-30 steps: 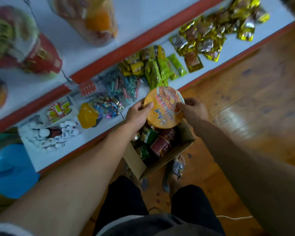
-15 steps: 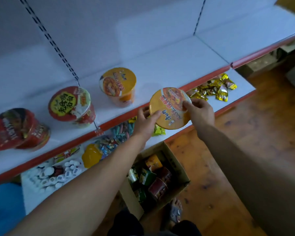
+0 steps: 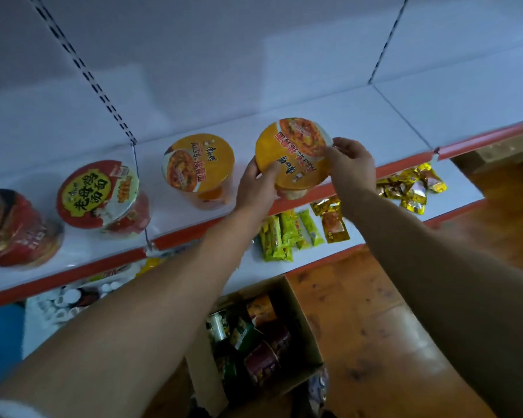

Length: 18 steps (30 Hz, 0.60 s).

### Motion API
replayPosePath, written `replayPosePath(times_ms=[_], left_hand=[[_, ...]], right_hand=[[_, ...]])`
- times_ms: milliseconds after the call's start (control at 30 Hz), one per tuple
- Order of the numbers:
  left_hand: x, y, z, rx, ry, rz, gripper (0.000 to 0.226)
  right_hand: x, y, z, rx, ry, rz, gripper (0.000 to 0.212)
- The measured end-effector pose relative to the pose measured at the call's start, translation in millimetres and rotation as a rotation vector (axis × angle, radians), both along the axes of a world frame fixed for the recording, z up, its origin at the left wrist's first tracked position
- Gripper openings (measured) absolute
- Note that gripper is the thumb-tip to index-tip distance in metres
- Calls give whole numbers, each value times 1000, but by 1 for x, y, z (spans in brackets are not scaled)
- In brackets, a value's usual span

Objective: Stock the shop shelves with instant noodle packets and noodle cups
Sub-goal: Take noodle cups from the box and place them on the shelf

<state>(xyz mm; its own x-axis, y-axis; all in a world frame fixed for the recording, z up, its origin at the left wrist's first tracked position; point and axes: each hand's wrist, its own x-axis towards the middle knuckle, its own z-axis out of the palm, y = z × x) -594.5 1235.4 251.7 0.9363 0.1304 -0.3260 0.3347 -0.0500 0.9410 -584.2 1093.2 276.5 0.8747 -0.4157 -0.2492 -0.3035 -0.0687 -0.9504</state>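
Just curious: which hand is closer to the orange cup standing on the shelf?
Left. The left hand grips the held cup just right of the standing orange cup; the right hand pinches the held cup's far edge, farther away.

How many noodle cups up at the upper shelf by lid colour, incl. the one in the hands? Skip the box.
Orange lid: 2 (shelved orange cup; held orange cup, gripped by left hand and right hand)
Red lid: 2 (red cup with yellow label; far-left red cup)
Total: 4
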Motion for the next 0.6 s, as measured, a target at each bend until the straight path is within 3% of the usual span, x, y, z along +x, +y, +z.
replayPosePath(times_ms=[133,267,600], left_hand=[[26,-14,-5,74,-4,119,35],[39,-17,-10,172,20,203,43],[41,-17,-8,167,42,209,47]], right_hand=[[31,-13,-12,-10,11,128,35],[52,-16,-25,-10,20,219,12],[62,-18,-38,-27,41,251,18]])
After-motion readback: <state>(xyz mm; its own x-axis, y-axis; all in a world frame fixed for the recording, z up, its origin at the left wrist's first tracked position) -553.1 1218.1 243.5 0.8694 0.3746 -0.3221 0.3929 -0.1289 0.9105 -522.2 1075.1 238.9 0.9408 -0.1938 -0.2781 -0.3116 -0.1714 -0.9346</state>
